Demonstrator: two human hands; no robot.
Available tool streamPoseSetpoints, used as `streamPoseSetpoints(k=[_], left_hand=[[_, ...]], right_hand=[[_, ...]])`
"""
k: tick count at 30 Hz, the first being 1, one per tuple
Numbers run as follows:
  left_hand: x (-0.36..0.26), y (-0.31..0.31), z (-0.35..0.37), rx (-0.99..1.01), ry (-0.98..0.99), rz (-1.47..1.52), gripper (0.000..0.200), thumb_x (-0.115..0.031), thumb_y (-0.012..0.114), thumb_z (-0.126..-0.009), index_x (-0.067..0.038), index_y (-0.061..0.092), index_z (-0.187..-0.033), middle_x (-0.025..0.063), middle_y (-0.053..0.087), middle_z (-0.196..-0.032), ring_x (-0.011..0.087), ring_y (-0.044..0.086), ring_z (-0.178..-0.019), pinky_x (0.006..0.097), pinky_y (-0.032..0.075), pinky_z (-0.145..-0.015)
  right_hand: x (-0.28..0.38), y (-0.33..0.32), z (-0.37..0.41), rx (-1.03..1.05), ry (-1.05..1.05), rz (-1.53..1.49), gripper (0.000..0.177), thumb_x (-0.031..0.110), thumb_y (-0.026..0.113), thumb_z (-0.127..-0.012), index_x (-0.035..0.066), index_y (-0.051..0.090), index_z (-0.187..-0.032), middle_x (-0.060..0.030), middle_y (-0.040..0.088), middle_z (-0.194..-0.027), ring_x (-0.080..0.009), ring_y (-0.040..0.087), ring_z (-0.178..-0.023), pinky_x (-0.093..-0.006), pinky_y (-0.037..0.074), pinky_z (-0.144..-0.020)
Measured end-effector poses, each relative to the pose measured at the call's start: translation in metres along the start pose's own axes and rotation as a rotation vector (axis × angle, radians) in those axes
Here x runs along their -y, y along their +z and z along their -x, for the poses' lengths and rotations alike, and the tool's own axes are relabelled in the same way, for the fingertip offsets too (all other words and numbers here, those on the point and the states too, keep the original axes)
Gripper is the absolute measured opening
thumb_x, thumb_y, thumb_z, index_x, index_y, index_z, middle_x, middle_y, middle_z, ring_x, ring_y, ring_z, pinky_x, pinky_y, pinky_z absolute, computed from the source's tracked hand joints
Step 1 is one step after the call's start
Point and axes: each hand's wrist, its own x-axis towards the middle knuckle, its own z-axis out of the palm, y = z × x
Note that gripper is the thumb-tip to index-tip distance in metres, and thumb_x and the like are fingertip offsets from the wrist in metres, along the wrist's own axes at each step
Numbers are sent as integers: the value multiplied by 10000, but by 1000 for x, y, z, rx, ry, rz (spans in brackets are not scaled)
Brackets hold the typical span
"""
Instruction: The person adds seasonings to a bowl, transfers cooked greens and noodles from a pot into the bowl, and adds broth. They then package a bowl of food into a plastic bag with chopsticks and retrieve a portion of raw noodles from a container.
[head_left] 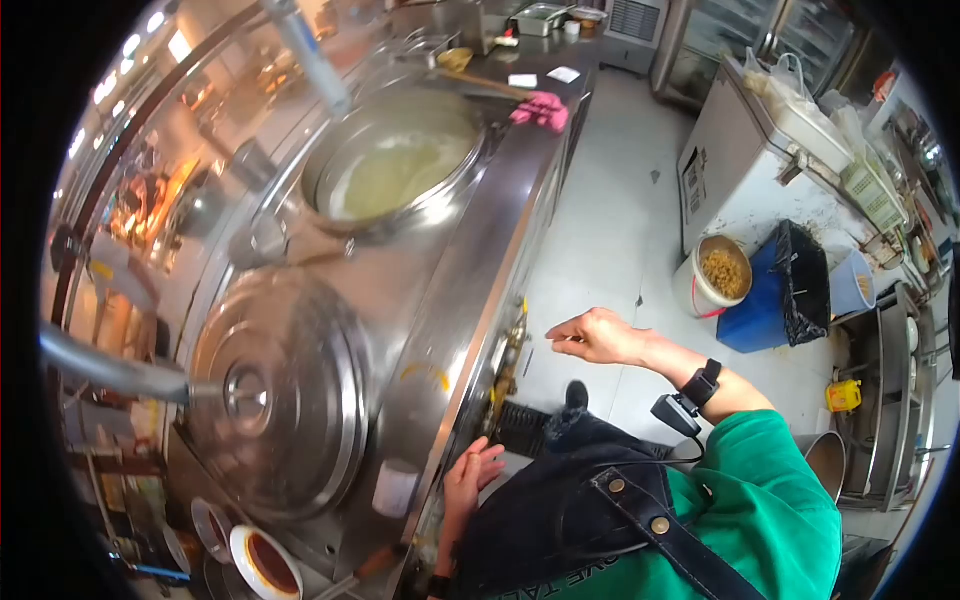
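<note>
Pointing at the brass gas valve (515,345) on the table (470,270) front, the right hand (597,337) hangs nearest it, fingers loosely curled, empty. The left hand (472,478) rests on the edge below, fingers apart.

Steel lid (290,400), wok (452,198) of pale liquid, pink cloth (541,111), white bucket (690,296), blue bin (756,312)

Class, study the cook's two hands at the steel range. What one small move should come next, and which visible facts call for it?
Probably ease the right hand the last bit across to the brass fittings on the front of the range: its fingers are open and empty just beside them. The left hand is by the range edge, also empty.
</note>
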Motion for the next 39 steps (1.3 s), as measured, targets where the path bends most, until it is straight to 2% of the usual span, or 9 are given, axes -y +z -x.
streamPoseSetpoints(k=[7,9,12,22,27,29,35,37,39], left_hand=[[-106,133,-132,4,123,-16,355,-227,395,-911,17,439,-1165,148,583,-1015,159,588,-823,239,469,-722],[-127,157,-152,37,154,-21,346,-226,402,-907,4,438,-1162,154,583,-998,157,596,-801,244,484,-714],[-135,173,-184,37,63,-34,351,-223,411,-904,3,445,-1171,150,587,-1009,166,593,-825,243,471,-720],[-167,228,-307,-18,26,127,340,-213,410,-903,-17,445,-1178,132,592,-999,165,590,-830,262,469,-739],[-189,238,-333,-53,56,114,329,-205,389,-910,-24,443,-1179,130,591,-998,163,589,-834,264,464,-744],[-202,244,-338,-97,83,114,331,-215,387,-910,-22,449,-1172,128,593,-992,163,588,-832,272,463,-752],[-208,276,-362,-193,209,187,379,-273,410,-904,-19,438,-1184,136,591,-993,178,592,-826,286,467,-761],[-232,302,-363,-207,353,136,443,-274,410,-904,-63,333,-1285,132,560,-1069,178,578,-888,300,461,-795],[-240,315,-372,-177,468,116,564,-336,418,-890,-153,166,-1361,128,358,-1300,220,473,-1072,360,400,-882]], right_hand=[[-155,-120,-56,-180,193,-448,250,235,537,-797,69,615,-966,-95,628,-719,-229,618,-689,-287,481,-683],[-173,-156,-87,-344,204,-109,249,221,550,-779,84,611,-978,-111,627,-759,-254,616,-726,-318,483,-687],[-215,-191,-147,-544,127,10,264,211,557,-763,100,604,-998,-129,622,-790,-288,605,-768,-357,478,-698],[-304,-256,-351,-549,149,251,603,293,633,-694,159,408,-1237,-137,563,-1049,-273,541,-965,-364,443,-810],[-329,-277,-367,-288,273,131,509,255,610,-667,156,513,-1158,-160,600,-958,-286,566,-926,-361,451,-802],[-334,-294,-366,-358,239,-63,390,261,610,-652,130,612,-1019,-156,626,-845,-265,606,-825,-335,474,-737],[-303,-360,-348,-516,31,-152,305,193,613,-658,89,637,-944,-156,624,-789,-197,620,-715,-288,476,-654],[-288,-380,-336,-535,-160,-171,296,114,599,-681,70,625,-972,-109,634,-785,-161,604,-687,-277,475,-641],[-261,-387,-324,-321,-146,-299,337,65,578,-697,57,590,-1034,-78,626,-877,-135,593,-711,-268,481,-633]])
